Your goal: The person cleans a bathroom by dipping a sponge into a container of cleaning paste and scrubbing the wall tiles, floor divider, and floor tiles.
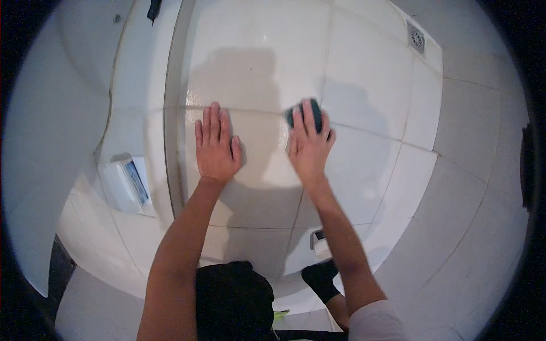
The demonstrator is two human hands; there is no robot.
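A person's two bare hands reach out over a pale tiled surface (369,170). Near its left edge, the left hand (216,150) lies flat, palm down, fingers slightly apart and thumb set out, its fingertips at a seam between tiles. The right hand (309,145), nearer the middle, is cupped over a dark green pad (317,111), holding it against the tiles beside the same seam. The pad looks light, pliable and hard to break, probably rough on its face, and likely slippery if wet; the best hold seems to be across its back, fingers spread over it and thumb at the side. A drain grate (416,38) sits by the surface's upper right corner. Beyond the left edge stands a white container (120,184) with blue printing too blurred to read. The fingers cover much of the pad, so its full outline and underside are hidden, and whether the shiny tiles are wet is unclear. The right forearm partly hides a small white item (321,248), and a bright green object (281,314) near the bottom cannot be identified.
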